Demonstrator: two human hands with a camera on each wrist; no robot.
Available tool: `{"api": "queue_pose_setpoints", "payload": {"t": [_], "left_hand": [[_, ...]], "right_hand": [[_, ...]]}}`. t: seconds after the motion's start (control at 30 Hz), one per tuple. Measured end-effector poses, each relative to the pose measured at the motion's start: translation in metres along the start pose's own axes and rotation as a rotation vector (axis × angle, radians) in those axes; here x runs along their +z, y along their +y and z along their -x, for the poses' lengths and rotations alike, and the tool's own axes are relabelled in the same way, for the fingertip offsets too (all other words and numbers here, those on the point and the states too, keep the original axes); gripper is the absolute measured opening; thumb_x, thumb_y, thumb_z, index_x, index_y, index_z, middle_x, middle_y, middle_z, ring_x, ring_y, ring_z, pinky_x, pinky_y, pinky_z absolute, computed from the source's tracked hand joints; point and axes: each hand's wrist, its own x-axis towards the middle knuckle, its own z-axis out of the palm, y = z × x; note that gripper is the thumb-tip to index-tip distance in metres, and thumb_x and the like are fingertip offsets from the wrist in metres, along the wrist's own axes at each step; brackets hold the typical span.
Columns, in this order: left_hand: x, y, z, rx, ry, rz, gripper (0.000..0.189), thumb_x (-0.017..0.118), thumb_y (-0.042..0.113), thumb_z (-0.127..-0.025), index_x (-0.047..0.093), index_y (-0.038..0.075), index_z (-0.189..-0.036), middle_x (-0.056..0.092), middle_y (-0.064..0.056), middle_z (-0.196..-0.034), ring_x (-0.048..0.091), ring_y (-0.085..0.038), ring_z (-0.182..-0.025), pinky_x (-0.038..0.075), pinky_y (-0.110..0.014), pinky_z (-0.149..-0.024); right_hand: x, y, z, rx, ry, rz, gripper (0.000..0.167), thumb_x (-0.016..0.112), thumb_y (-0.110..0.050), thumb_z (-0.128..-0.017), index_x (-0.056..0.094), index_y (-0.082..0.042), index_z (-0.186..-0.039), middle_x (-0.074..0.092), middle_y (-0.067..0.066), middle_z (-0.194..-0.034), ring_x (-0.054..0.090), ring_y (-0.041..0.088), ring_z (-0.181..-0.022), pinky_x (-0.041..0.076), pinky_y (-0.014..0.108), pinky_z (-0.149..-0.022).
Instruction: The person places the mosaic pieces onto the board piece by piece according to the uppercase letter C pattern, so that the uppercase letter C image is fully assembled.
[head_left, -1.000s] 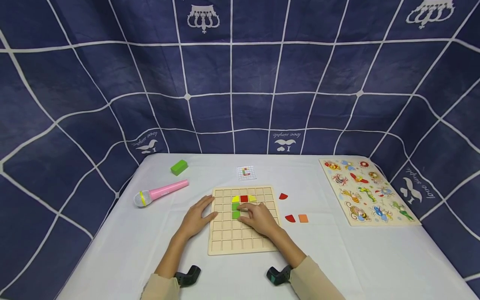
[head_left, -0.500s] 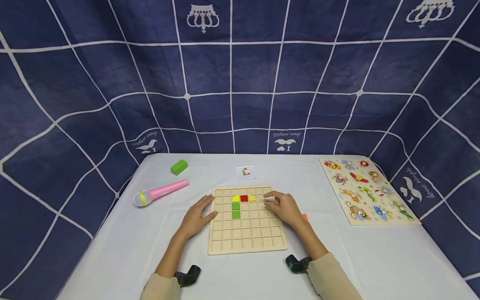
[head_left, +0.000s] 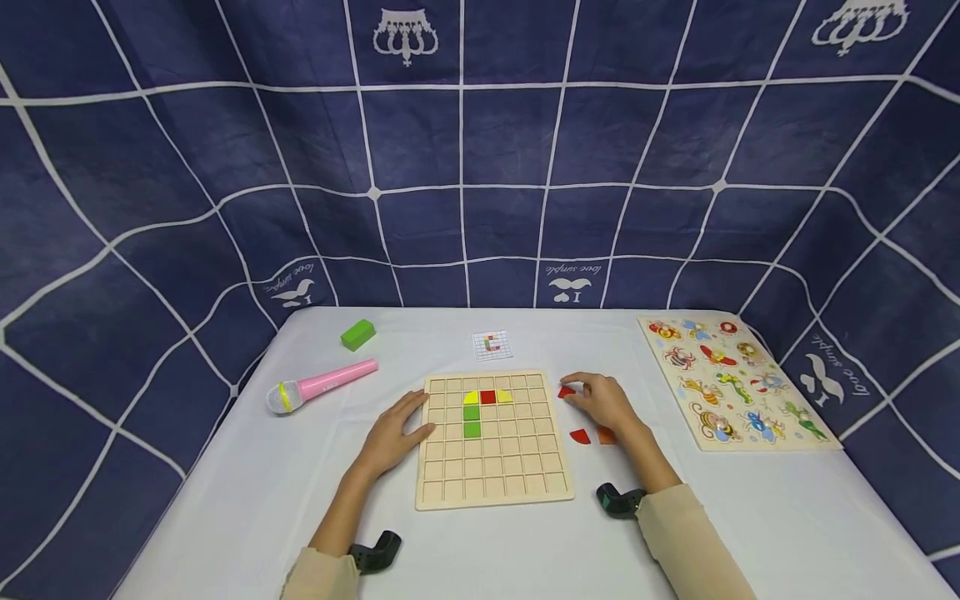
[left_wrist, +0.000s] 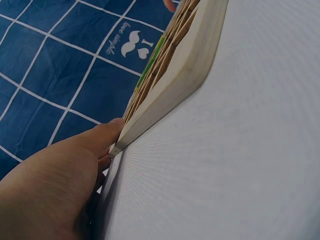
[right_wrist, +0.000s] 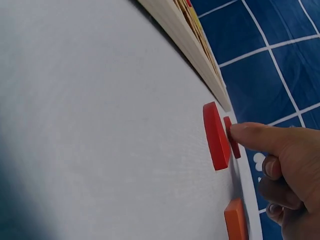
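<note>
A square wooden grid board (head_left: 457,471) lies mid-table. On it sit two green squares (head_left: 472,421), a red square (head_left: 488,397) and two yellow quarter-circle pieces (head_left: 505,397). The person's left hand (head_left: 392,433) rests on the board's left edge; the left wrist view has its thumb (left_wrist: 107,134) on the edge. Right of the board, the right hand (head_left: 603,402) has its thumb and index finger around a red quarter-circle piece (head_left: 565,392), the thumb touching it in the right wrist view. A second red quarter-circle piece (head_left: 580,437) and an orange square (head_left: 606,436) lie nearer.
A small pattern card (head_left: 492,345) lies behind the board. At the left are a pink toy microphone (head_left: 330,382) and a green block (head_left: 358,335). A wooden insect puzzle (head_left: 738,383) lies at the right. A blue checked cloth (head_left: 495,150) surrounds the table.
The right hand has let go of the green square on the board and moved right, off the board, to the farther red quarter-circle piece. The left hand stays put.
</note>
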Motion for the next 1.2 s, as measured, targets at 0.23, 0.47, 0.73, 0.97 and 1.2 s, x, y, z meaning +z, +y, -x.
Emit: {"api": "queue_pose_setpoints", "payload": {"t": [0.23, 0.47, 0.73, 0.97, 1.2], "left_hand": [[0.002, 0.001, 0.000, -0.005, 0.008, 0.001, 0.062, 0.063, 0.038, -0.087, 0.043, 0.008, -0.138, 0.036, -0.011, -0.144, 0.031, -0.032, -0.132, 0.025, -0.052, -0.105], [0.002, 0.002, 0.000, -0.006, -0.012, -0.007, 0.063, 0.062, 0.040, -0.087, 0.043, 0.009, -0.138, 0.035, -0.011, -0.145, 0.029, -0.032, -0.133, 0.024, -0.052, -0.106], [0.000, 0.001, 0.000, -0.001, -0.004, 0.001, 0.062, 0.062, 0.038, -0.087, 0.043, 0.008, -0.138, 0.036, -0.012, -0.144, 0.030, -0.032, -0.133, 0.025, -0.052, -0.106], [0.001, 0.000, 0.000, -0.001, 0.004, 0.008, 0.062, 0.062, 0.038, -0.087, 0.043, 0.008, -0.138, 0.036, -0.012, -0.144, 0.030, -0.033, -0.132, 0.025, -0.053, -0.106], [0.001, 0.000, 0.000, 0.001, 0.001, -0.005, 0.063, 0.062, 0.040, -0.087, 0.043, 0.008, -0.138, 0.036, -0.012, -0.144, 0.030, -0.032, -0.133, 0.025, -0.051, -0.106]], "right_hand": [[0.004, 0.001, -0.003, 0.026, -0.027, -0.001, 0.024, 0.074, -0.018, -0.079, 0.071, -0.013, -0.101, 0.039, -0.003, -0.050, 0.035, 0.013, -0.046, 0.029, 0.026, -0.045], [0.000, 0.009, 0.000, 0.085, -0.021, 0.017, 0.027, 0.075, -0.023, -0.078, 0.070, -0.012, -0.102, 0.039, -0.001, -0.051, 0.035, 0.015, -0.046, 0.029, 0.027, -0.045], [-0.006, 0.018, 0.006, 0.065, -0.002, -0.023, 0.028, 0.076, -0.025, -0.077, 0.070, -0.011, -0.101, 0.036, -0.003, -0.049, 0.032, 0.013, -0.044, 0.027, 0.026, -0.042], [-0.004, 0.020, 0.009, 0.068, 0.018, -0.039, 0.029, 0.076, -0.023, -0.077, 0.070, -0.009, -0.101, 0.037, -0.002, -0.049, 0.032, 0.013, -0.043, 0.026, 0.025, -0.041], [-0.002, 0.020, 0.010, 0.084, 0.037, -0.051, 0.026, 0.076, -0.020, -0.077, 0.070, -0.008, -0.099, 0.040, -0.001, -0.051, 0.036, 0.012, -0.044, 0.027, 0.024, -0.040]]}}
